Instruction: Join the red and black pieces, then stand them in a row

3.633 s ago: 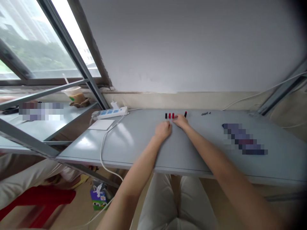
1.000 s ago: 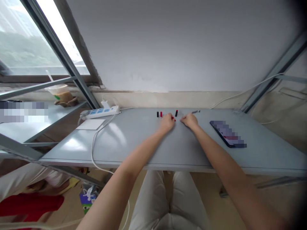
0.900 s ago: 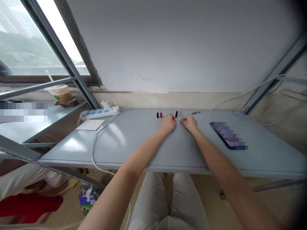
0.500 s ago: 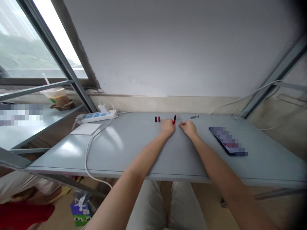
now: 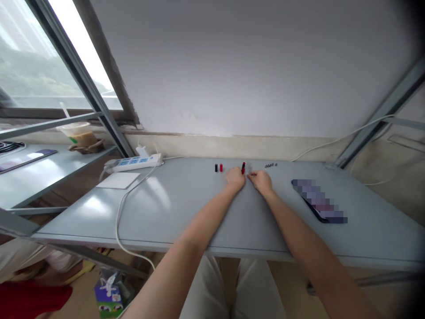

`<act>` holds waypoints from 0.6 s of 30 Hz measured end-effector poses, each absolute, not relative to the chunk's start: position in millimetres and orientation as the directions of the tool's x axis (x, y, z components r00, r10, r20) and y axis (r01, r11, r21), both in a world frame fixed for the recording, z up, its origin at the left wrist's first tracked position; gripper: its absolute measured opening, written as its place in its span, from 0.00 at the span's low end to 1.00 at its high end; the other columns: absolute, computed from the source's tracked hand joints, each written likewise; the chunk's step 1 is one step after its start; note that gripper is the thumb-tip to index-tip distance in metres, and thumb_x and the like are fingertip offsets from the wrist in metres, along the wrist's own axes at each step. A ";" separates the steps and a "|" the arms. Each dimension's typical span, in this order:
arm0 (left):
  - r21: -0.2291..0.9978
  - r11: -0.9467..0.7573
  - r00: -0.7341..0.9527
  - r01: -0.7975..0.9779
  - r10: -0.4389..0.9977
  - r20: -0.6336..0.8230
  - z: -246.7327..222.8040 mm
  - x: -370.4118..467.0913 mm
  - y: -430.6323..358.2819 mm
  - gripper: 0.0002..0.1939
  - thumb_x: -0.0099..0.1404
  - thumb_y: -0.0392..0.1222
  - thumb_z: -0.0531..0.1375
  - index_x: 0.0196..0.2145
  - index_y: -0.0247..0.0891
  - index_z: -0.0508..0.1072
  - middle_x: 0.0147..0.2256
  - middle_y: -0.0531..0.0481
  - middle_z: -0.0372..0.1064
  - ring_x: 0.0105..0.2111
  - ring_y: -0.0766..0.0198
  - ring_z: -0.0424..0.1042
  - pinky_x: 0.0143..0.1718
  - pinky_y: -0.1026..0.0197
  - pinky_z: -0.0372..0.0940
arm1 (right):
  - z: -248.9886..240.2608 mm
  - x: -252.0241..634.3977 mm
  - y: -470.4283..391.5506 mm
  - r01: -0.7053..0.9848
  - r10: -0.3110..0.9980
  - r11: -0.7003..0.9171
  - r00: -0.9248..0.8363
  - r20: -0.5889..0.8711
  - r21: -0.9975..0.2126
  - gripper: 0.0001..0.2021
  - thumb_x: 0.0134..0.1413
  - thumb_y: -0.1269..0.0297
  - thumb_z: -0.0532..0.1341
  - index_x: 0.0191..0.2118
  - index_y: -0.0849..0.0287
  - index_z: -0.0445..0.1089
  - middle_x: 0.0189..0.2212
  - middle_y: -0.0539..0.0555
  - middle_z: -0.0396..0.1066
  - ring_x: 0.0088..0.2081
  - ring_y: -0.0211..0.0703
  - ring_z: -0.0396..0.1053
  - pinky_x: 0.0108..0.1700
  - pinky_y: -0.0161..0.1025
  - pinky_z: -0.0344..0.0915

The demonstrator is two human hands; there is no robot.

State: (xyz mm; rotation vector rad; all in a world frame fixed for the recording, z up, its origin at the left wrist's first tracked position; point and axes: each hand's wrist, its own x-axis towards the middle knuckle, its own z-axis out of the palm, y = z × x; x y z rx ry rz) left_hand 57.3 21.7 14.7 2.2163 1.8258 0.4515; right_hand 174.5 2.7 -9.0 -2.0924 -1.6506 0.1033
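My left hand [image 5: 236, 177] is closed around the lower part of a small red and black cylinder [image 5: 243, 168], which leans slightly at the middle of the grey table. Just right of it, my right hand [image 5: 261, 180] has its fingertips pinched together; what they hold, if anything, is too small to name. Left of my hands stand a small black cylinder [image 5: 216, 168] and a small red cylinder [image 5: 221, 168]. Behind my right hand lie several tiny dark pieces [image 5: 271, 165] in a row. Something clear, hard to make out, is between my hands at the back.
A phone [image 5: 319, 201] lies on the table [image 5: 186, 199] at the right. To the left are a white power strip [image 5: 135, 162], a white flat box [image 5: 118, 180] and a white cable [image 5: 120, 212] hanging over the front edge. A drink cup [image 5: 81, 135] stands on the side shelf.
My left hand has shifted slightly right with the red and black cylinder, closer to my right hand. The whole view has moved a little.
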 end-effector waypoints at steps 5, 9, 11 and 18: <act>0.348 -0.198 0.181 0.916 0.980 0.082 18.8 57.3 14.4 0.15 0.62 0.45 0.52 0.42 0.33 0.68 0.43 0.37 0.69 0.45 0.55 0.68 0.42 0.58 0.62 | -9.2 174.3 2.4 0.905 0.934 -0.157 0.266 0.239 -0.395 0.15 0.51 0.55 0.56 0.39 0.55 0.75 0.35 0.58 0.74 0.39 0.45 0.70 0.37 0.36 0.62; 0.312 -0.271 0.237 0.910 0.961 0.143 18.0 43.5 1.8 0.21 0.63 0.44 0.51 0.52 0.32 0.59 0.40 0.35 0.70 0.44 0.52 0.68 0.42 0.56 0.62 | -10.1 173.9 2.6 0.903 0.937 -0.137 0.252 0.242 -0.408 0.15 0.52 0.57 0.56 0.40 0.57 0.74 0.36 0.59 0.74 0.40 0.45 0.70 0.39 0.36 0.62; 0.289 -0.293 0.254 0.912 0.953 0.163 19.1 32.0 -4.3 0.27 0.64 0.41 0.50 0.59 0.33 0.50 0.41 0.35 0.69 0.44 0.51 0.69 0.41 0.55 0.62 | -10.2 173.6 2.6 0.902 0.939 -0.127 0.243 0.242 -0.412 0.15 0.52 0.58 0.56 0.41 0.58 0.74 0.37 0.59 0.74 0.40 0.45 0.70 0.40 0.37 0.62; 0.291 -0.189 0.159 0.938 0.979 0.127 33.5 3.5 -2.3 0.42 0.61 0.38 0.52 0.62 0.32 0.26 0.42 0.35 0.69 0.39 0.52 0.71 0.40 0.54 0.63 | -2.0 174.4 -6.9 0.926 0.941 -0.171 0.254 0.223 -0.335 0.16 0.50 0.56 0.57 0.40 0.60 0.73 0.36 0.60 0.73 0.40 0.47 0.69 0.39 0.38 0.63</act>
